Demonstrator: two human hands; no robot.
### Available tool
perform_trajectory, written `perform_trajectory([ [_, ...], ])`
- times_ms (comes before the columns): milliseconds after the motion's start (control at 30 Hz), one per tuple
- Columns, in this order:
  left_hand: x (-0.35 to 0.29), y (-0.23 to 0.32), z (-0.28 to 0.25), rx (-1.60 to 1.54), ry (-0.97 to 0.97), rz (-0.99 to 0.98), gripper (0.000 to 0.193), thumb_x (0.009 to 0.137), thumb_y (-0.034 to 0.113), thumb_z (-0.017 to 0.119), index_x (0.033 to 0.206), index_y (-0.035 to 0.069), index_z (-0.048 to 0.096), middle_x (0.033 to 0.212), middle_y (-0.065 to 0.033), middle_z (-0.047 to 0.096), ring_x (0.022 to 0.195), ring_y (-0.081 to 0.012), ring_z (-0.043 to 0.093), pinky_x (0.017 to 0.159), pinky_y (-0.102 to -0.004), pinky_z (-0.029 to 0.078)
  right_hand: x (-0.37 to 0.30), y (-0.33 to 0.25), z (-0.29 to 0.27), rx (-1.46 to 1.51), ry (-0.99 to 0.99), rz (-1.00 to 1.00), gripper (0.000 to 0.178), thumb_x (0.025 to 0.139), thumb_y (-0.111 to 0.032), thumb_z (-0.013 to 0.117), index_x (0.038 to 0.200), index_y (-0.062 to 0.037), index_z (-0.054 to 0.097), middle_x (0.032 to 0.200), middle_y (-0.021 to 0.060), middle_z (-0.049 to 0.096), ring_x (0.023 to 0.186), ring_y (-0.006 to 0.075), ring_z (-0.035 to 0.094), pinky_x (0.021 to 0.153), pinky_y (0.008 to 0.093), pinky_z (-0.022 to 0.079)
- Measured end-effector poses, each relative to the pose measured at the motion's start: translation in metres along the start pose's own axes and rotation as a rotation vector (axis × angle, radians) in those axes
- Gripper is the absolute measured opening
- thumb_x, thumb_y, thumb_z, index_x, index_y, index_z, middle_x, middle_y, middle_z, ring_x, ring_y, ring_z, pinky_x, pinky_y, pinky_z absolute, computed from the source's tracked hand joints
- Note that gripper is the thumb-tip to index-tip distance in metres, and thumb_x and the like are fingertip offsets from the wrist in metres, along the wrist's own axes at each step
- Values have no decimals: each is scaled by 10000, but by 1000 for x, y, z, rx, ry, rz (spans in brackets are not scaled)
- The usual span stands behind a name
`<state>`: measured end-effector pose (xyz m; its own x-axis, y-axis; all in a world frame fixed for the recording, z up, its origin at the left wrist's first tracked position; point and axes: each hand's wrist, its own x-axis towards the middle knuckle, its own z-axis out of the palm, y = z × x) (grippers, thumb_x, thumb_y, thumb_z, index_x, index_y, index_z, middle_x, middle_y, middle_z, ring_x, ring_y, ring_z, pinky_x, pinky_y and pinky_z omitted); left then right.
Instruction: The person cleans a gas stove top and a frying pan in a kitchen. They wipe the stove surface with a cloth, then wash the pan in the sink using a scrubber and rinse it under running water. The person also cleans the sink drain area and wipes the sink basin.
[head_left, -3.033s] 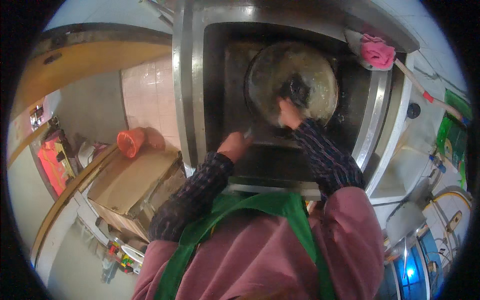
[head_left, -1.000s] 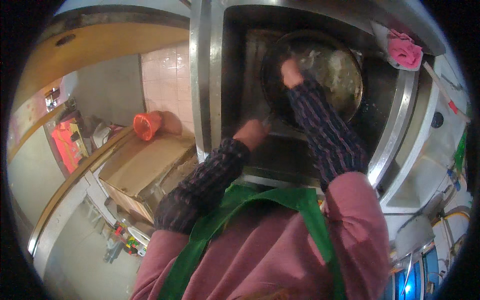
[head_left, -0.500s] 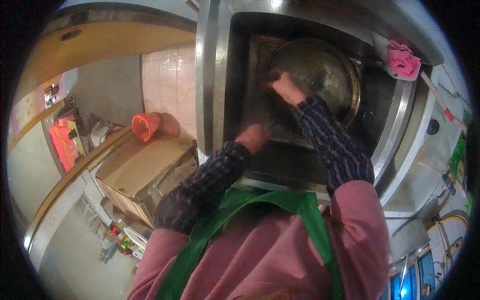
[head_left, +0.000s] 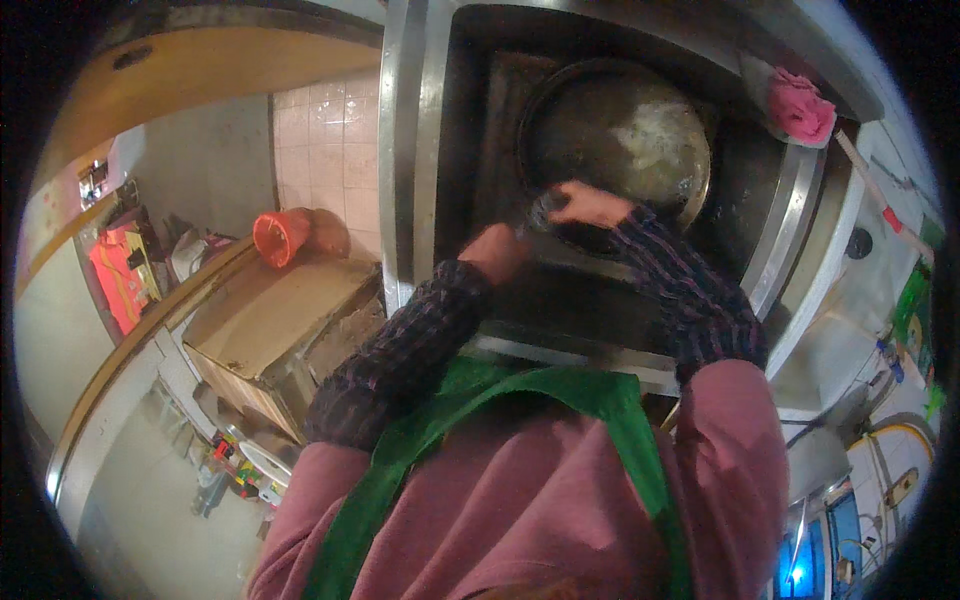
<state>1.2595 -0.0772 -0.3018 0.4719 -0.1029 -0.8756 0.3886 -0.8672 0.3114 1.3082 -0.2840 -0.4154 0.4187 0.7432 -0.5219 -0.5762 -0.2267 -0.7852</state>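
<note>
"Toward the far edge of the steel sink (head_left: 403, 150), roughly midway between its left and right edges, what do you see?"

"One broad, round pan (head_left: 615, 150). Its inside is dark and brownish, with a pale, whitish patch toward the right and a wet-looking shine. The rim is a dull, darker ring."

"And the hands?"

"Two, both at the pan's near left side. The right hand (head_left: 593, 205) is at the rim, its fingers curled and pinching a small, dark grey, crumpled scrubber (head_left: 545, 208). That one is blurred, so its texture is hard to read."

"The left hand (head_left: 495, 252)?"

"Closer to the sink's near left corner, just beside the scrubber. Its fingers are blurred and partly hidden; I cannot tell whether they are spread or pressed together, or what they grip."

"Count the rest for me."

"One pan, one scrubber. One bunched pink cloth (head_left: 800, 106) lies at the sink's far right corner, with one pale hose (head_left: 870, 185), banded in red, running off close by. Beyond the left edge stands one cardboard box (head_left: 275, 312), carrying one orange container (head_left: 278, 238), tilted, near the box's far edge."
</note>
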Motion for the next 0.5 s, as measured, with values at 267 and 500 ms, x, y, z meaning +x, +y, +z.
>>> perform_trajectory([
  [267, -4, 6, -4, -4, -45, 2, 470, 885, 380, 564, 968, -77, 637, 923, -295, 636, 912, -405, 637, 768, -440, 503, -50, 33, -38, -718, -263, 7, 264, 640, -137, 740, 878, -58, 657, 755, 83, 644, 689, 196, 606, 575, 376, 462],
  [500, -7, 8, -4, -10, -19, -37, 418, 867, 342, 570, 912, -63, 663, 898, -281, 643, 904, -404, 636, 781, -431, 498, -12, 4, 18, -179, 186, -79, 371, 709, -123, 724, 1043, 0, 619, 967, 120, 660, 897, 222, 606, 806, 346, 477],
])
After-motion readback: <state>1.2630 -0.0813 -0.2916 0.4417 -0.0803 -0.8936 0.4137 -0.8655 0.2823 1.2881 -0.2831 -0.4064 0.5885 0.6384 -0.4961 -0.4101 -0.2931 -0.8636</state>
